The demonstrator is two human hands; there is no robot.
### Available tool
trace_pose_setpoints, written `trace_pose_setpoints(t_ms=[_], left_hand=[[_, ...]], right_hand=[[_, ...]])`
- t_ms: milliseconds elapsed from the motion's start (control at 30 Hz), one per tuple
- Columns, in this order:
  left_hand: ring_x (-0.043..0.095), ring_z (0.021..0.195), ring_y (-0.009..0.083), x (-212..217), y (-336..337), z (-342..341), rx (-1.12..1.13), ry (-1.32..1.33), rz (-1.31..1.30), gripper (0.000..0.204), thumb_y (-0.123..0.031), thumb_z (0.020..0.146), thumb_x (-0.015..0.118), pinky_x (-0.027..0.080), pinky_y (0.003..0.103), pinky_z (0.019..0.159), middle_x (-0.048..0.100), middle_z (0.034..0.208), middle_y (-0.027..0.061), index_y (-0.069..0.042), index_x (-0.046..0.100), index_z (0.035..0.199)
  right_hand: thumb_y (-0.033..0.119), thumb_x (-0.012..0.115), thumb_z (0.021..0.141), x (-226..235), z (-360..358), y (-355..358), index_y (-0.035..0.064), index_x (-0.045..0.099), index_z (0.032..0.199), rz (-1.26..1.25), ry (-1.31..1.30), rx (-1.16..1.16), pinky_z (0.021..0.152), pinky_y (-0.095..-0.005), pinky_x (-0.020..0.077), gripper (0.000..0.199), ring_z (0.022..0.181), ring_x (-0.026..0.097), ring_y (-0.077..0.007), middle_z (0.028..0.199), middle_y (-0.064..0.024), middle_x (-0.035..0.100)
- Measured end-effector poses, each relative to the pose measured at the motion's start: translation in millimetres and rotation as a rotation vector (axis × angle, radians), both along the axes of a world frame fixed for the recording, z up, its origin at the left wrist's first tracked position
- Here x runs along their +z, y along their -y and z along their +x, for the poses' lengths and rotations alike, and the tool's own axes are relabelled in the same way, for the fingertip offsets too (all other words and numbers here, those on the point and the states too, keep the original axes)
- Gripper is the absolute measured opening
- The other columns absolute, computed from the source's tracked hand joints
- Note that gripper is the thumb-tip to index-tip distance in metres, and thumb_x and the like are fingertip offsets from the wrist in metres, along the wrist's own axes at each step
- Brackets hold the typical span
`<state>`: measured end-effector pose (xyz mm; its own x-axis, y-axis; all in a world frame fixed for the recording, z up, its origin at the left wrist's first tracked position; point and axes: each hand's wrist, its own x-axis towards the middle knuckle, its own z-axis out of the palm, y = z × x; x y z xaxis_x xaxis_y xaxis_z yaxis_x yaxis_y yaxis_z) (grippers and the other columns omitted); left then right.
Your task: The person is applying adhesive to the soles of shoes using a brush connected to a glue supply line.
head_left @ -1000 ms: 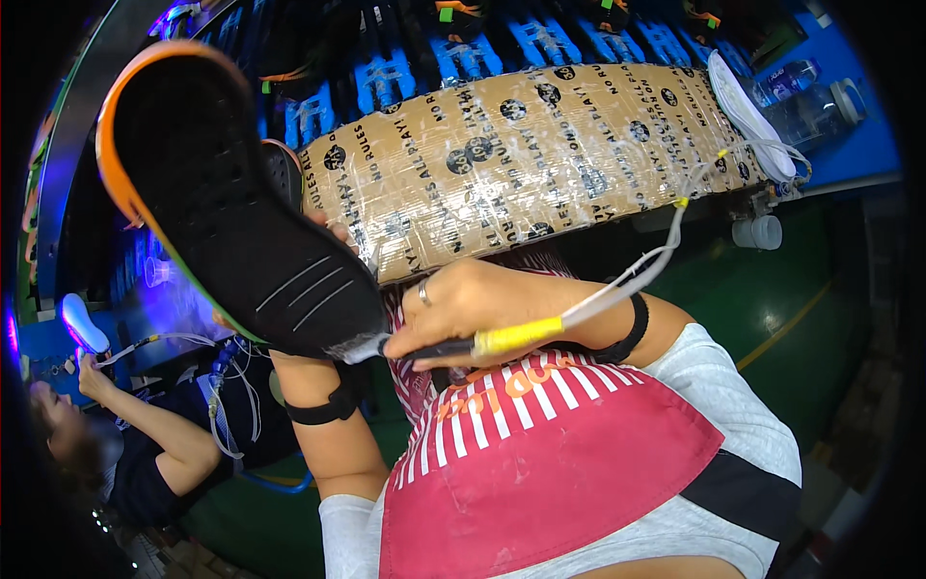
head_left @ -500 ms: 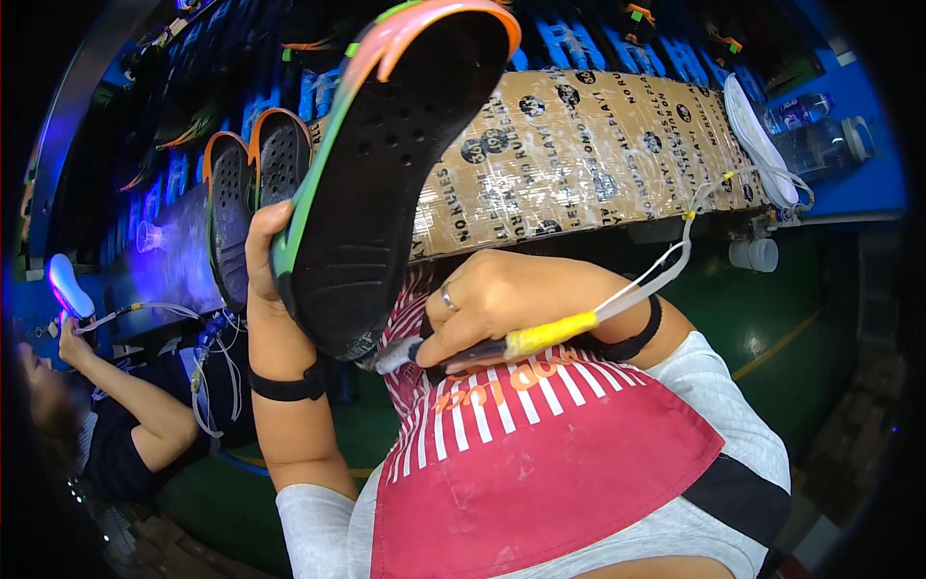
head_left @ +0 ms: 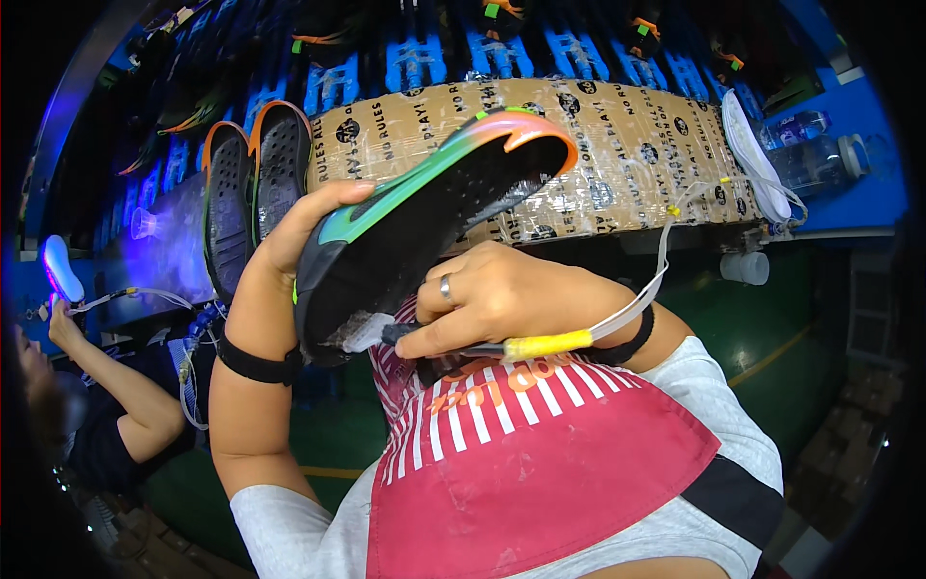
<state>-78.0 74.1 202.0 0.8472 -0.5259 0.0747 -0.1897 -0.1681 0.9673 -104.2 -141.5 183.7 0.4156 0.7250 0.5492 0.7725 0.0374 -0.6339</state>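
My left hand (head_left: 313, 217) is closed round the side of a black shoe sole (head_left: 391, 232) with a raised orange-to-green rim. The sole is tilted in front of me, its hollow inner face toward my right hand. In my right hand (head_left: 497, 299) is a glue brush (head_left: 550, 345) with a yellow-wrapped handle and a clear tube running off to the right. Its whitish bristles (head_left: 364, 333) touch the inside of the sole's near end, where a wet, pale smear shows. My right fingers wrap round the handle near the bristles.
Two similar soles (head_left: 280, 164) stand at left beside a cardboard-covered surface (head_left: 386, 125). To the right are a white insole-shaped piece (head_left: 752, 154), a plastic bottle (head_left: 815, 166) and a clear cup (head_left: 745, 268). At far left, a co-worker's hand (head_left: 63, 328) holds a glowing sole (head_left: 64, 270).
The sole has been lowered and tipped, its far end swinging right and down. My left hand has turned with it. The brush has moved slightly left, staying at the sole's near end.
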Motion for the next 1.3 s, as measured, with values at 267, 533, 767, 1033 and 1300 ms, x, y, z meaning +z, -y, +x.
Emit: trace_pose_setpoints(t_ms=[267,533,767,1033,1300], left_hand=[[0.057,0.096,0.0134,43,25,19,0.258,-0.952,0.217,0.042,0.009,0.079,0.052,0.047,0.025,0.083,0.056,0.112,0.0107,-0.008,0.050,0.118],[0.058,0.094,0.0146,15,-2,24,0.077,-1.080,-0.054,0.039,0.008,0.081,0.051,0.049,0.026,0.081,0.057,0.112,0.0128,-0.004,0.049,0.117],[0.061,0.092,0.0179,5,-5,19,0.187,-1.042,-0.191,0.030,-0.010,0.087,0.047,0.050,0.027,0.081,0.059,0.109,0.0152,0.001,0.051,0.115],[0.062,0.078,0.0240,-19,19,-14,0.382,-1.128,-0.424,0.044,-0.037,0.082,0.047,0.050,0.035,0.076,0.064,0.092,0.0131,-0.002,0.059,0.105],[0.062,0.091,0.0292,-55,4,-3,0.198,-1.153,-0.634,0.051,-0.032,0.081,0.041,0.049,0.040,0.084,0.060,0.107,0.0190,0.002,0.049,0.119]], right_hand=[[0.009,0.058,0.066,-4,-2,10,0.0083,0.065,0.090,-0.046,-0.039,0.038,0.056,-0.0323,0.0477,0.025,0.067,0.059,-0.0228,0.069,-0.0067,0.056],[0.009,0.058,0.068,-17,-6,17,0.0062,0.063,0.096,-0.161,0.032,0.026,0.058,-0.0305,0.0489,0.028,0.071,0.058,-0.0214,0.076,-0.0066,0.058],[0.012,0.064,0.069,-37,-11,15,0.0110,0.066,0.088,-0.008,0.001,-0.075,0.054,-0.0329,0.0474,0.019,0.063,0.058,-0.0231,0.067,-0.0063,0.057],[0.013,0.072,0.072,-42,11,29,0.0045,0.068,0.089,0.221,-0.482,-0.374,0.063,-0.0277,0.0493,0.020,0.068,0.064,-0.0206,0.078,-0.0108,0.066],[0.010,0.069,0.073,-58,36,48,0.0027,0.068,0.090,0.442,-0.517,-0.840,0.062,-0.0253,0.0470,0.019,0.066,0.060,-0.0131,0.077,-0.0085,0.066]])
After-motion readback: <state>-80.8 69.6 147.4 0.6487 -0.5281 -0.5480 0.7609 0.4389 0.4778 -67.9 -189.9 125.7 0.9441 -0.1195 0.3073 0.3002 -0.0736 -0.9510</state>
